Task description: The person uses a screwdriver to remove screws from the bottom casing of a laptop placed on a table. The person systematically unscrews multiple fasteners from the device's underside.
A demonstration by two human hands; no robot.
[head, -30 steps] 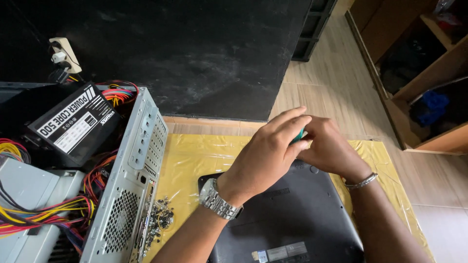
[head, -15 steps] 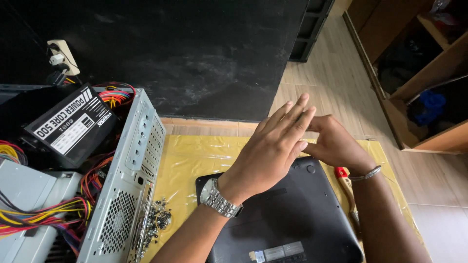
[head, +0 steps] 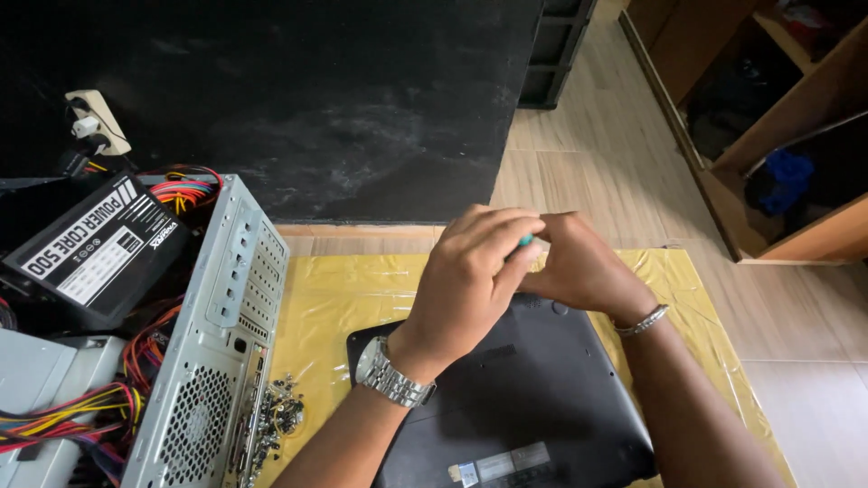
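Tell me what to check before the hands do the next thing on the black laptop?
1. Both hands on the tool: left hand and right hand close together around a small green-tipped tool. Ok.
2. Tool tip seated in a screw: hidden by the fingers. Cannot tell.
3. Laptop lying flat, underside up, on the yellow sheet. Ok.
4. Loose screws piled beside the computer case, apart from the laptop. Ok.
5. Case cables away from the hands. Ok.
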